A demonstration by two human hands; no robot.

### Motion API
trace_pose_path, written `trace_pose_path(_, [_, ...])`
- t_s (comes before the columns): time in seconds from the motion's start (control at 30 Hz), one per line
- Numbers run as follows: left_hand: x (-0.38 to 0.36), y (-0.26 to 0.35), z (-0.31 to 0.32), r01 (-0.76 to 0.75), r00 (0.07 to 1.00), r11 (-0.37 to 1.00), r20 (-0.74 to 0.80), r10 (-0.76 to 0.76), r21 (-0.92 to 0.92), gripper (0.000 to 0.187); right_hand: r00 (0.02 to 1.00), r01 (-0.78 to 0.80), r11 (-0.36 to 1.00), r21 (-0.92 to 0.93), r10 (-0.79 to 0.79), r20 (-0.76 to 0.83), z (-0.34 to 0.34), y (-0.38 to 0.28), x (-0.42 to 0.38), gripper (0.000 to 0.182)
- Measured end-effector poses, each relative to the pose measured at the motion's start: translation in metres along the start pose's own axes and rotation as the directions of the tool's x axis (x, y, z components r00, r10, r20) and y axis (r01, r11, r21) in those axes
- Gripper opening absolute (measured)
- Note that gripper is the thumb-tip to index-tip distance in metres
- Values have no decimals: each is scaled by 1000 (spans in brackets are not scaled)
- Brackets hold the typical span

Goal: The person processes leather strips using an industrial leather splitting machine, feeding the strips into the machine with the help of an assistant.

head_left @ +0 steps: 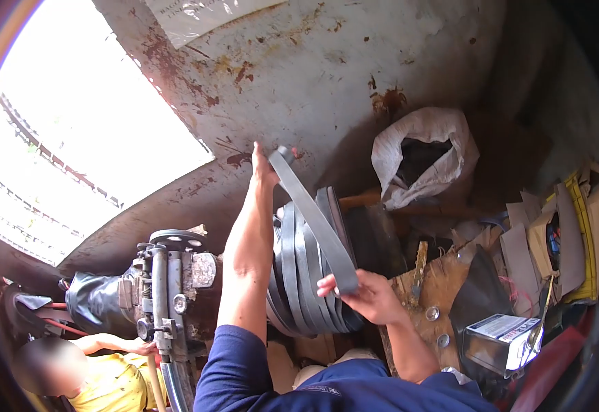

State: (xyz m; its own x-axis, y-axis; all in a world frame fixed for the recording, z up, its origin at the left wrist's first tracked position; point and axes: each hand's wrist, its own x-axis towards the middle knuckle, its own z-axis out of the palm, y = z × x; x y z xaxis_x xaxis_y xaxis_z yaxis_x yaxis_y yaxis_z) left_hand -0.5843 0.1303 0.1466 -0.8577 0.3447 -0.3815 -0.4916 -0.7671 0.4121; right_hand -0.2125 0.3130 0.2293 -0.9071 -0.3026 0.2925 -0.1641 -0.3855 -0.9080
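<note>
— Two hands share one length of grey strap (313, 220). The left hand (264, 168) is raised, its fingers closed over the strap's upper end, while the right hand (362, 295) grips the lower end down near the lap. That pulls the strap into a taut diagonal, which reads as a way to hold a length out flat for looking over or measuring.

— And where does that strap sit in relation to everything else?

— Right in front of a thick coil of similar grey bands (306, 275), which stands on edge between the person's arms; whether the held piece runs off that coil cannot be told. The coil rests by a worn wooden board (443, 288), where two small round metal pieces lie near the right wrist.

— What about the room?

— It is cramped and cluttered. A rust-stained grey metal wall (327, 75) slants overhead, with a bright opening at the left. A white sack (426, 154), open at the mouth, slumps against the wall. Cardboard scraps (553, 233) pile up at the right, above a small printed box (502, 340). At lower left stands a piece of machinery (169, 288), and a second person in a yellow shirt (107, 381) has a hand on it.
</note>
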Motion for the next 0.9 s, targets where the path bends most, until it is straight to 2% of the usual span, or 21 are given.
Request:
trace_pose_path(0.03, [1, -2, -8, 16, 1000, 999, -3, -16, -37, 90, 998, 43, 998, -52, -40, 44, -2, -9, -1, 30])
trace_pose_path(0.07, [3, -4, -16, 8, 994, 995, -103, -18, -100, 83, 994, 58, 988, -142, -44, 97, -3, -26, -3, 27])
trace_pose_path(0.17, [2, -8, -34, 11, 990, 996, -139, -24, -93, 80, 950, 254, 929, 269, -292, 114, -6, -34, -7, 27])
trace_pose_path(0.2, [1, -9, -45, 13, 987, 996, -158, -28, -94, 80, 977, 183, 875, 448, -212, 15, -3, -42, -15, 27])
trace_pose_path(0.23, [10, -9, -67, 15, 983, 996, -179, -32, -93, 79, 964, 208, 842, 498, -262, 41, -7, -47, -13, 33])
trace_pose_path(0.3, [7, -9, -91, 22, 973, 995, -228, -43, -94, 77, 941, 284, 849, 446, -337, 42, -17, -61, -17, 39])
trace_pose_path(0.37, [24, 8, -117, 39, 967, 983, -241, -82, -178, 74, 865, 397, 793, 461, -491, 101, -23, -76, -13, 39])
trace_pose_path(0.4, [8, 5, -101, -48, 947, 976, -322, -23, -210, 75, 869, 402, 696, 594, -494, -10, -14, -81, -16, 43])
trace_pose_path(0.43, [-12, 3, -90, -16, 989, 982, -145, -12, -188, 95, 872, 383, 687, 617, -490, 5, -12, -88, -17, 47])
trace_pose_path(0.5, [-34, 2, -62, 151, 927, 983, -361, -104, 103, 93, 921, 303, 712, 634, -389, -4, -2, -104, -13, 47])
trace_pose_path(0.6, [-43, 8, -46, 237, 871, 968, -460, -171, 87, 82, 905, 332, 741, 584, -425, 26, 4, -110, -12, 46])
trace_pose_path(0.63, [-32, 16, -55, 129, 935, 987, -320, -152, -92, 78, 902, 337, 740, 583, -431, 25, 6, -112, -11, 48])
trace_pose_path(0.7, [0, 33, -89, -10, 998, 883, -58, -20, -469, 70, 906, 329, 712, 620, -423, 5, 10, -116, -11, 51])
trace_pose_path(0.73, [0, 33, -80, -265, 957, 885, -217, 193, -384, 69, 905, 363, 684, 633, -420, -66, 20, -118, -10, 54])
trace_pose_path(0.77, [-21, 27, -65, -144, 984, 859, 24, 179, -492, 68, 908, 360, 726, 585, -416, -44, 20, -118, -11, 54])
trace_pose_path(0.8, [-14, 25, -75, -114, 991, 979, 47, 124, -168, 73, 912, 357, 765, 535, -410, -21, 19, -118, -11, 54])
trace_pose_path(0.83, [-16, 22, -74, -70, 997, 981, 51, 62, 178, 79, 915, 354, 801, 483, -404, -1, 18, -119, -10, 54])
trace_pose_path(0.87, [-18, 21, -72, 203, 972, 969, -152, -181, 143, 89, 918, 350, 791, 502, -395, -18, 22, -119, -9, 52])
trace_pose_path(0.9, [-23, 18, -74, 158, 966, 979, -225, -127, 126, 90, 896, 374, 790, 486, -442, 30, 20, -117, -5, 50])
